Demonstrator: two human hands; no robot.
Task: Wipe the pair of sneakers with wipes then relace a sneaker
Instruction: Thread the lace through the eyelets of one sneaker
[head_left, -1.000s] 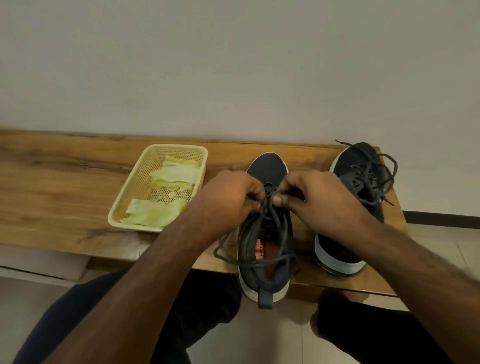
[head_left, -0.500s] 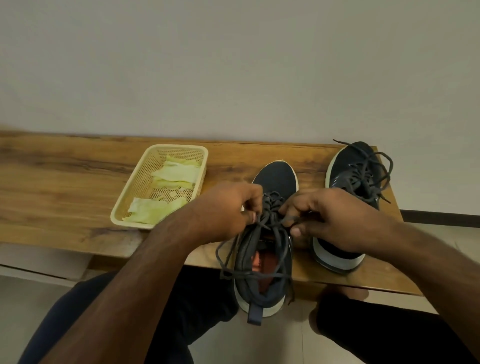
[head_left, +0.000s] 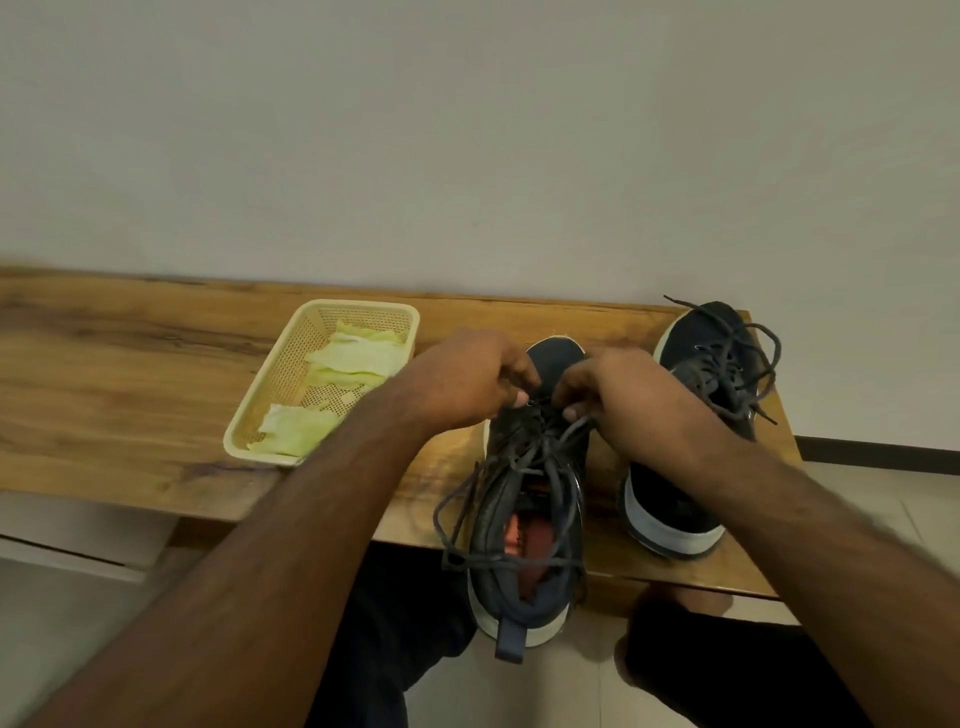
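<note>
- A long wooden bench (head_left: 130, 364) runs along a plain pale wall (head_left: 467, 130), its right end stopping near a dark skirting strip (head_left: 883, 454).
- The person's two bare forearms reach in from the bottom corners, and dark trousers (head_left: 384, 649) show below the bench edge.
- The near sneaker (head_left: 519, 519), dark with a white sole, lies toe toward the wall, its heel hanging over the front edge of the bench; an orange insole shows inside.
- The second sneaker (head_left: 691, 467), also dark, sits just to the right, near the bench's end, with its laces tied loosely on top.
- A cream perforated basket (head_left: 291, 364) stands to the left of the sneakers, holding crumpled yellow-green wipes (head_left: 358, 358).
- The left hand (head_left: 467, 384) is curled over the near sneaker's upper eyelets, fingertips pinching the dark lace (head_left: 540, 457).
- The right hand (head_left: 623, 395) is curled likewise, thumb and fingers pinching the lace from the other side.
- Loose lace ends trail down across the shoe opening and off its left side.
</note>
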